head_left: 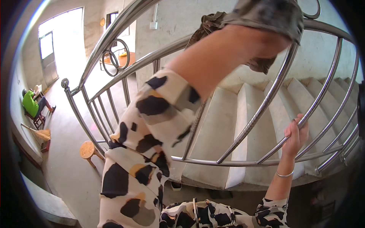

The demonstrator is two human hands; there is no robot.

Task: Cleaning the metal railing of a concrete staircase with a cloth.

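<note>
My left arm reaches up across the view. My left hand (266, 41) is mostly hidden by a dark grey-brown cloth (262, 15) that it holds against the upper part of a stainless steel stair railing (171, 48). Part of the cloth hangs below the wrist, and a bunched end sticks out to the left. Lower right, my right hand (296, 136) is closed around a slanted steel baluster (322, 94) of the same railing. A silver bangle (285, 174) circles that wrist.
Concrete steps (253, 119) rise to the right behind the balusters. A round wooden stool (87, 149) stands by the railing's lower end. Farther left, a person in a green top (30, 104) sits against the wall near a straw broom (42, 134). A bright doorway (68, 42) lies beyond.
</note>
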